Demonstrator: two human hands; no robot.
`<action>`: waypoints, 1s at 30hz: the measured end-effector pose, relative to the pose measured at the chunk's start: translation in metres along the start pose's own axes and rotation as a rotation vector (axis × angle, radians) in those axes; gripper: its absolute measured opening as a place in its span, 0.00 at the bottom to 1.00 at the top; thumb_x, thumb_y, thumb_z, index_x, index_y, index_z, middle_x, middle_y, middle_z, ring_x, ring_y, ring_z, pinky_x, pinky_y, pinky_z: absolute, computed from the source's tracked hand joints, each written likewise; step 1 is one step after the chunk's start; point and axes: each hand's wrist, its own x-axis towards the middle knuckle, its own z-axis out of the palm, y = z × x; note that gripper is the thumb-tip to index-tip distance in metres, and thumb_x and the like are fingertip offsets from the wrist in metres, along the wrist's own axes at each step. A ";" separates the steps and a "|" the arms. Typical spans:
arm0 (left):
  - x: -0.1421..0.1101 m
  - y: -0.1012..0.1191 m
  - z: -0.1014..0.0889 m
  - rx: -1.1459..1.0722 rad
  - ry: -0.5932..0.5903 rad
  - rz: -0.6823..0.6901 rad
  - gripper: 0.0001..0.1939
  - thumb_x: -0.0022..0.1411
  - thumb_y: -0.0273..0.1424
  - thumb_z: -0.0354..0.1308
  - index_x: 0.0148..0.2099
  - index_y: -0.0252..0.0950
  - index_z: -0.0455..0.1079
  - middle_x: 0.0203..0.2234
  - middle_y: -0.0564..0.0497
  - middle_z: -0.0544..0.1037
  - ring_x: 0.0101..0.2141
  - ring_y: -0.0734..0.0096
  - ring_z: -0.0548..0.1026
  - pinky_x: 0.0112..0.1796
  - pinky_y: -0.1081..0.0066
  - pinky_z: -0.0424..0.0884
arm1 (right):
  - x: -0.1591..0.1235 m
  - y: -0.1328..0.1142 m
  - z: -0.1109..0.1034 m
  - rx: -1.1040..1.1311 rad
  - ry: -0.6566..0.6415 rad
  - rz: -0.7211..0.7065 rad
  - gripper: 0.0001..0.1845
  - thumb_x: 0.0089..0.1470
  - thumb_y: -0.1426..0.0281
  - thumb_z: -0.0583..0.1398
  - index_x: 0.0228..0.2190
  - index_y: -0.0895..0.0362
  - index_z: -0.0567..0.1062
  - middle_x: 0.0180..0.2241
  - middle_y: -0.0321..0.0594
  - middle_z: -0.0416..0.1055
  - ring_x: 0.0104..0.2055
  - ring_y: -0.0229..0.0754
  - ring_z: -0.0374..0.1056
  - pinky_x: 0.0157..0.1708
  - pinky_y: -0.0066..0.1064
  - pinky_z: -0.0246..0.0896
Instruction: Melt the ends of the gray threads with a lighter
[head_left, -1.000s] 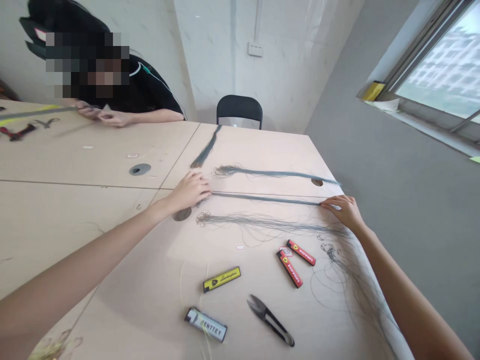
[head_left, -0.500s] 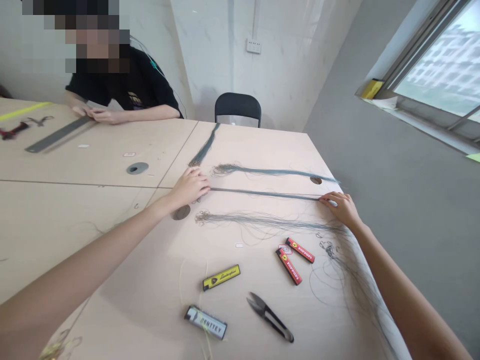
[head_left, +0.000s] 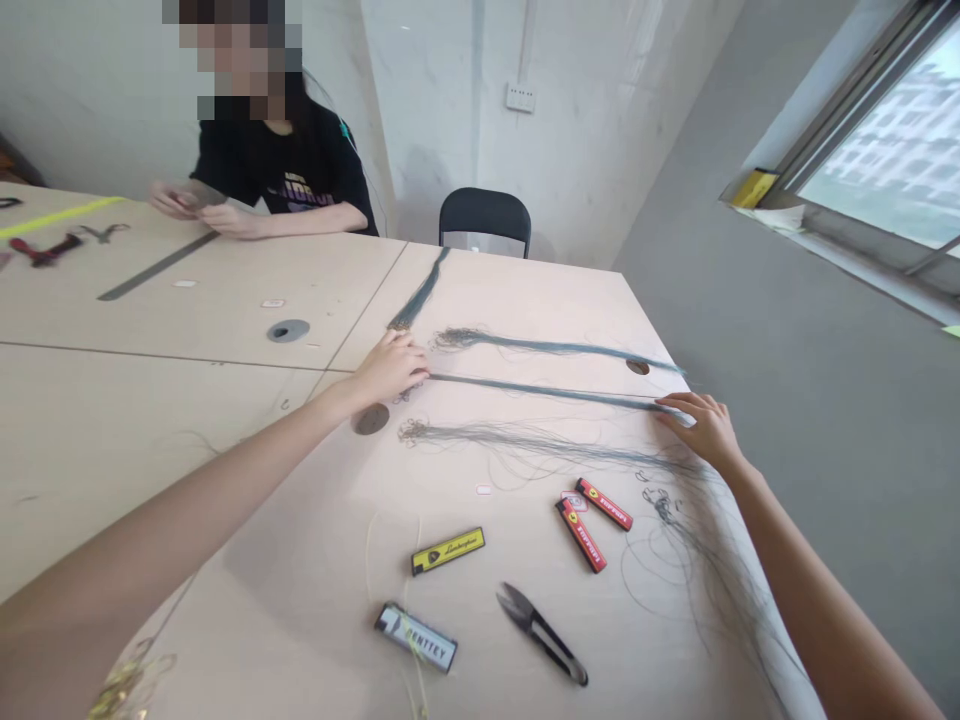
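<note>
From my remote seat I am judging that even, gentle tension is mattering most here: the left hand (head_left: 390, 370) should be acting as the anchor at the looped end while the right hand (head_left: 705, 430) is guiding the strands in line, without yanking or letting single hairs stray. The blue-grey strand bundle (head_left: 540, 390) is lying between the hands, running from the left fingertips toward about 3 o'clock, dipping slightly, and looking straight and narrow. The right thumb and fingertips appear to be pinching it lightly near its tail, and some of that tail is showing inside the grip, toward the palm. The left fingers are bunching close together over the other end; they are hiding the contact, so I cannot tell whether they are pinching or only pressing. A loose bundle (head_left: 525, 441) is lying at 6 o'clock from the held one, and another bundle (head_left: 555, 348) is lying at 12 o'clock, so I am favouring low, small finger movements that are avoiding snagging either. The thread snips (head_left: 551, 640) are resting well apart, at 6 o'clock.
</note>
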 end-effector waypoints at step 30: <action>0.002 -0.024 -0.009 -0.232 0.038 -0.129 0.18 0.67 0.41 0.52 0.47 0.40 0.81 0.46 0.46 0.80 0.50 0.58 0.70 0.55 0.59 0.61 | 0.043 0.018 0.032 -0.029 0.038 0.052 0.19 0.60 0.58 0.55 0.31 0.51 0.83 0.37 0.45 0.80 0.39 0.53 0.71 0.38 0.42 0.60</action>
